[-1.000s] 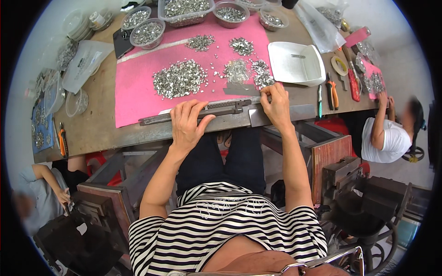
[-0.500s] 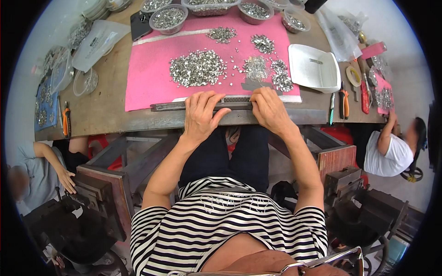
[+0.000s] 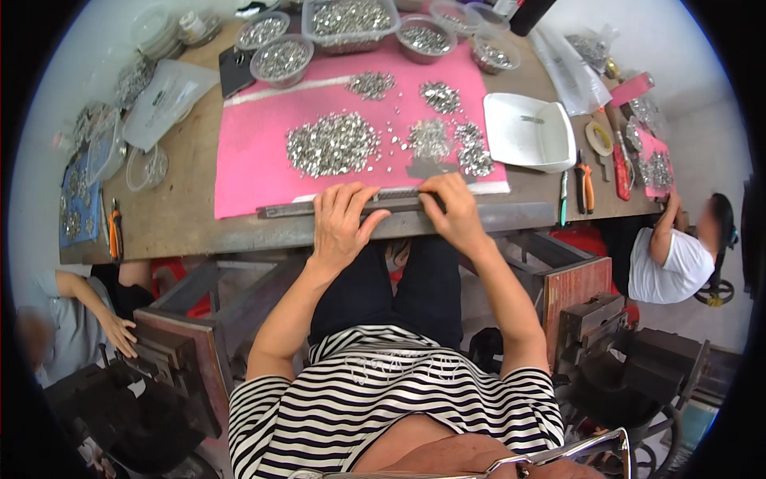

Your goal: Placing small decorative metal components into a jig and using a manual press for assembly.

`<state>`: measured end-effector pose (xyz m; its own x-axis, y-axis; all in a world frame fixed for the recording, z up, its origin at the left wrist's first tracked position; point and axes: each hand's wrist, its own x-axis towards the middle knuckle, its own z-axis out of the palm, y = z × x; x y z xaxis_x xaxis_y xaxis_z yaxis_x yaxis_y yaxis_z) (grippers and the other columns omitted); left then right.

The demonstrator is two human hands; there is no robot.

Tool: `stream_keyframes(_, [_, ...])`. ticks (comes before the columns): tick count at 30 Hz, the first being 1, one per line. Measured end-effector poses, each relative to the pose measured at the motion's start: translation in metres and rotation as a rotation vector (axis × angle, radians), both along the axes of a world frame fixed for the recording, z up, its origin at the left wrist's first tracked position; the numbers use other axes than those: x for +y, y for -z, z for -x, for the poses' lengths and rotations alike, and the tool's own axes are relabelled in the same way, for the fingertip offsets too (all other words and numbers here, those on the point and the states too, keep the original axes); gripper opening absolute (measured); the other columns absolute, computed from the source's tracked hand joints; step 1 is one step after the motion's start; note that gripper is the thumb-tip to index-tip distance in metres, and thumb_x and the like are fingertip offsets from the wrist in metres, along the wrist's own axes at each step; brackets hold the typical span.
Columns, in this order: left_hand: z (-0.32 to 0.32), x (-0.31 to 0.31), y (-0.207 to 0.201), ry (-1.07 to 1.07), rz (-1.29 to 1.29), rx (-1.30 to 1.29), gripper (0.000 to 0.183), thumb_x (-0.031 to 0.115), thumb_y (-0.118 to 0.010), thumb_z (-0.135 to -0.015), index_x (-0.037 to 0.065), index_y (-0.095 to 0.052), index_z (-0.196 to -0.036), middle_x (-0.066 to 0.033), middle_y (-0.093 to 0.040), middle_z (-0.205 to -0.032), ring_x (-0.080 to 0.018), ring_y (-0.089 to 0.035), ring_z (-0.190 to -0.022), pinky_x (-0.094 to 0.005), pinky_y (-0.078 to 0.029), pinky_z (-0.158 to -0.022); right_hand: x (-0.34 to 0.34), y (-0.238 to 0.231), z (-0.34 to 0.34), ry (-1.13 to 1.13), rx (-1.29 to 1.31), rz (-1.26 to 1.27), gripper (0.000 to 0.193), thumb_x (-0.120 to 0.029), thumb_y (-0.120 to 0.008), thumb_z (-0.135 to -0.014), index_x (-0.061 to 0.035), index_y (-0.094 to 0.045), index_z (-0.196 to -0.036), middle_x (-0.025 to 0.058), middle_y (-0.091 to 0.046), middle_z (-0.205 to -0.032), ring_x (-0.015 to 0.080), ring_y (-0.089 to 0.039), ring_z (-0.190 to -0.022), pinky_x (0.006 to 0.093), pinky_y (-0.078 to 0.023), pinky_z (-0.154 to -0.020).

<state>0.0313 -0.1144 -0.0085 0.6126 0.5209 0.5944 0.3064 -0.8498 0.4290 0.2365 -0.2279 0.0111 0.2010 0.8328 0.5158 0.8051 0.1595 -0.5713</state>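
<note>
A long dark metal bar [image 3: 279, 212] with a groove along it lies on the near edge of the table, along the front of a pink mat [image 3: 247, 152]. My left hand [image 3: 339, 227] grips its middle, fingers over the far side and thumb stretched along the near side. Beside it, my right hand [image 3: 455, 211] pinches thumb and fingertips together at the bar's right part; whatever is between them is hidden. A short strip of textured metal links [image 3: 391, 195] shows between the hands. Beyond lie a big heap of small shiny metal pieces [image 3: 333, 144] and a pile of thin clear-silver pieces [image 3: 429, 140].
Plastic tubs of metal pieces [image 3: 351, 40] line the back. A white tray [image 3: 565, 152] holds a short linked strip [image 3: 532, 120]. Orange-handled pliers [image 3: 586, 191], a tape roll [image 3: 598, 138] and a red-handled tool [image 3: 621, 176] lie right. Two people sit at either side.
The whole view has tilted, so the table sits lower in the picture. Both hands stay at the bar; my right thumb shows more plainly against its fingers.
</note>
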Motion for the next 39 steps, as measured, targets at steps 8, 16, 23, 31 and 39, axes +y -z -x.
stream_keyframes(8, [0.001,0.001,-0.002,-0.003,-0.023,0.005,0.044,0.029,-0.082,-0.080,0.010,-0.067,-0.117,-0.0055,-0.064,-0.111,-0.0269,-0.057,-0.105,-0.0418,-0.041,-0.091,0.020,-0.028,-0.069,0.272,-0.094,-0.075,0.011,0.000,-0.068,-0.086,-0.0032,-0.068,-0.096,0.0136,-0.067,-0.091,0.0334,-0.064,-0.085,0.0415,-0.050,-0.076])
stream_keyframes(16, [0.000,0.002,-0.002,0.050,-0.003,-0.053,0.040,0.023,-0.081,-0.082,0.010,-0.068,-0.117,-0.0069,-0.062,-0.114,-0.0277,-0.057,-0.109,-0.0444,-0.039,-0.097,0.070,-0.011,-0.117,0.310,-0.261,0.138,0.007,-0.008,-0.070,-0.084,-0.0038,-0.073,-0.088,0.0148,-0.066,-0.086,0.0355,-0.064,-0.086,0.0453,-0.052,-0.079])
stream_keyframes(23, [0.004,-0.001,-0.003,0.059,0.023,-0.060,0.036,0.017,-0.078,-0.082,0.010,-0.068,-0.116,-0.0077,-0.062,-0.113,-0.0279,-0.057,-0.107,-0.0445,-0.039,-0.098,0.080,0.000,-0.112,0.311,-0.444,0.217,0.007,-0.011,-0.069,-0.083,-0.0063,-0.073,-0.086,0.0133,-0.065,-0.087,0.0343,-0.063,-0.089,0.0474,-0.048,-0.080])
stream_keyframes(31, [0.000,0.003,0.000,0.054,0.012,-0.090,0.034,0.015,-0.078,-0.081,0.010,-0.068,-0.114,-0.0067,-0.063,-0.111,-0.0268,-0.059,-0.105,-0.0432,-0.040,-0.096,0.047,-0.028,-0.067,0.081,-0.060,0.024,0.006,-0.004,-0.068,-0.084,-0.0019,-0.062,-0.085,0.0124,-0.062,-0.085,0.0315,-0.061,-0.080,0.0421,-0.047,-0.074])
stream_keyframes(39, [0.000,0.003,-0.002,0.051,0.000,-0.081,0.033,0.014,-0.077,-0.082,0.011,-0.068,-0.114,-0.0051,-0.063,-0.111,-0.0252,-0.059,-0.105,-0.0421,-0.040,-0.096,0.005,-0.011,0.001,-0.054,0.018,0.042,0.014,0.004,-0.073,-0.080,0.0003,-0.064,-0.091,0.0105,-0.065,-0.094,0.0281,-0.062,-0.090,0.0371,-0.050,-0.078])
